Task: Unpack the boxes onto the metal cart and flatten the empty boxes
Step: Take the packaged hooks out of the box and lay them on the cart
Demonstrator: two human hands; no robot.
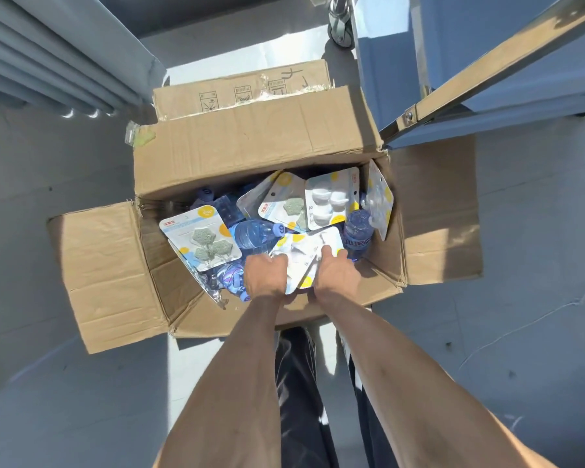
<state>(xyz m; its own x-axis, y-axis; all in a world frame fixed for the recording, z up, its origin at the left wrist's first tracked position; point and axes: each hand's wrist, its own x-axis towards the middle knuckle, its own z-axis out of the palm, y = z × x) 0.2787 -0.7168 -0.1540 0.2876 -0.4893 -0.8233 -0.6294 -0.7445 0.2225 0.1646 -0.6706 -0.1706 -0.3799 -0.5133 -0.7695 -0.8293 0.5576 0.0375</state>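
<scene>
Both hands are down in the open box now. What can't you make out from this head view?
- Cardboard box bottom: buried under blister packs and water bottles.
- Packs' count under left hand and right hand: overlapped, glare-washed.
- Metal cart shelf: cut off by the frame's top-right edge.

— Anything readable in the cardboard box?

— A yellow circle on the blister card with grey-green hooks reads "JKC", with a "3" beside it. The red strip of characters on it is too small to read.

— And the bottles?

— One blue bottle cap shows a "9". The handling pictograms printed on the far flap carry no legible words.
</scene>
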